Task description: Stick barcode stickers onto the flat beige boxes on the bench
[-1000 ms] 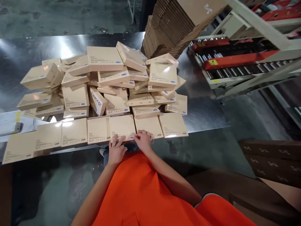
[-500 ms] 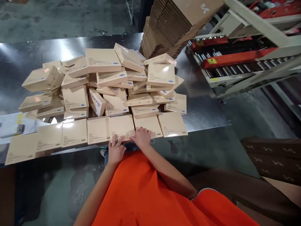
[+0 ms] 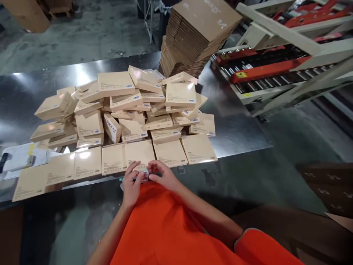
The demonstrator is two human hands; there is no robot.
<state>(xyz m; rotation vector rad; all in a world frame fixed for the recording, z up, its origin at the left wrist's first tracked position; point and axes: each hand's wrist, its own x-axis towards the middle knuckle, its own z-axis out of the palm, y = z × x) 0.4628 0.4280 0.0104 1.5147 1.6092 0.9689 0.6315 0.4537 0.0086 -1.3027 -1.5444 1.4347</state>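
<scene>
My left hand (image 3: 132,184) is at the table's front edge, fingers bent around a small, partly clear item with a pale blue top (image 3: 144,175); fingers hide much of it, so its kind is unclear. Just right of it, my right hand (image 3: 164,176) curves its fingers toward the same item, thumb apart and nothing visibly gripped. Directly beyond both hands lies a flat cream box (image 3: 140,151), part of a front row. Neighbours in that row include one box (image 3: 169,151) to the right and another (image 3: 113,158) to the left. Small print and barcodes mark their lower edges.
Behind the row, many cream boxes (image 3: 116,81) are heaped on the metal table (image 3: 234,129). Papers (image 3: 16,158) lie at its left end. Folded cardboard (image 3: 190,40) is stacked at the back, near a roller conveyor (image 3: 270,82). Brown cartons (image 3: 325,184) stand lower right.
Both hands have come off the front boxes and back toward my body, meeting around the small item. The view has tilted up slightly; the boxes keep their arrangement.
</scene>
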